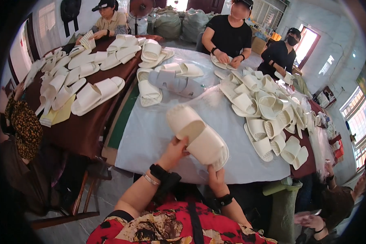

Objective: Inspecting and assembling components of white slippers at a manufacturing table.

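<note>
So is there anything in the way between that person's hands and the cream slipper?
Nothing visible. The left hand and right hand both grip the cream open-toed fabric slipper directly, holding it above the white plastic-covered table.

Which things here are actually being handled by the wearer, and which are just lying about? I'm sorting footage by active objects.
In hand:
- cream slipper, held over the table
- left hand on its side
- right hand under its end

Lying about:
- grey slippers
- heap of cream slippers to the right
- white table cover
- slippers on the brown table
</note>
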The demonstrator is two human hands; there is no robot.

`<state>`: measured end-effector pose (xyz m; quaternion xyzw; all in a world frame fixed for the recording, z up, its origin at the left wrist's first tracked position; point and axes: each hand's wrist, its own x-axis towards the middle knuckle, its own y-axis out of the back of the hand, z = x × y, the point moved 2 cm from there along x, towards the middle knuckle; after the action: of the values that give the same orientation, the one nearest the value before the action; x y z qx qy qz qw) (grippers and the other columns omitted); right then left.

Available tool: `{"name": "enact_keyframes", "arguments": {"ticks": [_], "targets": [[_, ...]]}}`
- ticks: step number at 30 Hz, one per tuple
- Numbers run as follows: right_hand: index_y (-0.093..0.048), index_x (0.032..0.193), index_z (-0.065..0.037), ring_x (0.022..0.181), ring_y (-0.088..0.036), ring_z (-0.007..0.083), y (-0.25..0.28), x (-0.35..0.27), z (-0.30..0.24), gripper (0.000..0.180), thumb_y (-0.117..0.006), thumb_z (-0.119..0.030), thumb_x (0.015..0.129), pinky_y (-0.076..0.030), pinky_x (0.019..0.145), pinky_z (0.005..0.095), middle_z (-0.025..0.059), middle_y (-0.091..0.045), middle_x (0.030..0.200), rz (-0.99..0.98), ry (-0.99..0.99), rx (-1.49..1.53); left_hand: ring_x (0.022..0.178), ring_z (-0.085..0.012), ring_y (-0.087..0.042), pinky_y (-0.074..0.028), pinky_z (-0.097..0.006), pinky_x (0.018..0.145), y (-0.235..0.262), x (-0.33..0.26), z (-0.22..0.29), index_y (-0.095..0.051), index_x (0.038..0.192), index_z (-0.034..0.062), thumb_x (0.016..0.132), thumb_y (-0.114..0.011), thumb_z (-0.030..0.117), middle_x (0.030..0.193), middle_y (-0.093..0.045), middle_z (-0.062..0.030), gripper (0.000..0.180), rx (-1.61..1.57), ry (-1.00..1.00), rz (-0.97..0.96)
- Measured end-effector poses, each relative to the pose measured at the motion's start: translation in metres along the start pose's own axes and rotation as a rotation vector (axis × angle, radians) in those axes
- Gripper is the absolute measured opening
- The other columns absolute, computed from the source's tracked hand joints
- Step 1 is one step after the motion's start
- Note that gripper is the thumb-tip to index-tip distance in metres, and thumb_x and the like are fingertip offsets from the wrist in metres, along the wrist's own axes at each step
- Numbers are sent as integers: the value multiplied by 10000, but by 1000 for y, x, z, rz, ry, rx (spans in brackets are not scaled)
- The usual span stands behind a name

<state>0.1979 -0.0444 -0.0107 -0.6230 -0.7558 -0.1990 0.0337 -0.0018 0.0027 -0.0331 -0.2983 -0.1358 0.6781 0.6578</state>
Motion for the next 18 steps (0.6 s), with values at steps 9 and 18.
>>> {"name": "enact_keyframes", "arguments": {"ticks": [9, 18], "targets": [[-576, 1125, 60, 898, -576, 220, 114, -13, 11, 296, -493, -163, 949, -463, 783, 345, 141, -626, 1030, 572, 32, -236, 916, -212, -640, -544, -360, 754, 42, -5, 53, -454, 1260, 46, 971, -467, 235, 1073, -613, -101, 345, 139, -212, 387], [-485, 1243, 67, 1018, -570, 220, 179, -28, -40, 393, -431, -226, 987, -461, 870, 329, 152, -580, 1170, 1039, 340, -3, 863, -136, -610, -523, -299, 736, -18, 15, -33, -503, 1241, -52, 944, -529, 122, 1065, -634, -100, 345, 466, -196, -33]]}}
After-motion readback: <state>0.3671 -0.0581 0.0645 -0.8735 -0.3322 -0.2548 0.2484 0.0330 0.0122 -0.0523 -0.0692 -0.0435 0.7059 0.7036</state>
